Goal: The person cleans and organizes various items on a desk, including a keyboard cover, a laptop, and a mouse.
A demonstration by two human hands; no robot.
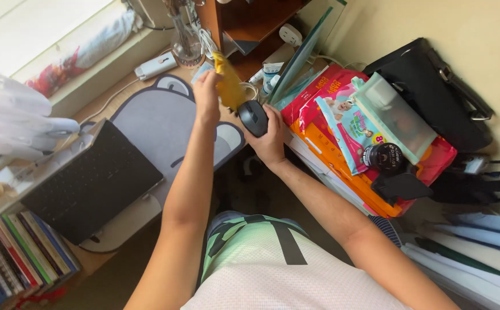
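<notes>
My left hand [206, 95] is raised over the desk and grips a yellow cloth [228, 85] that hangs down from its fingers. Right beside it, my right hand [271, 139] holds a black computer mouse [253, 117] lifted off the desk, its top turned toward the cloth. The cloth touches or nearly touches the mouse. Below both hands lies a grey animal-shaped desk mat [159, 120].
A dark laptop [89, 181] sits at the left on the mat. A pile of colourful packets, folders and a small black jar [383, 156] stands at the right, with a black bag [433, 86] behind. Books [26, 252] line the lower left. A power strip [154, 66] and glass vase [186, 40] stand at the back.
</notes>
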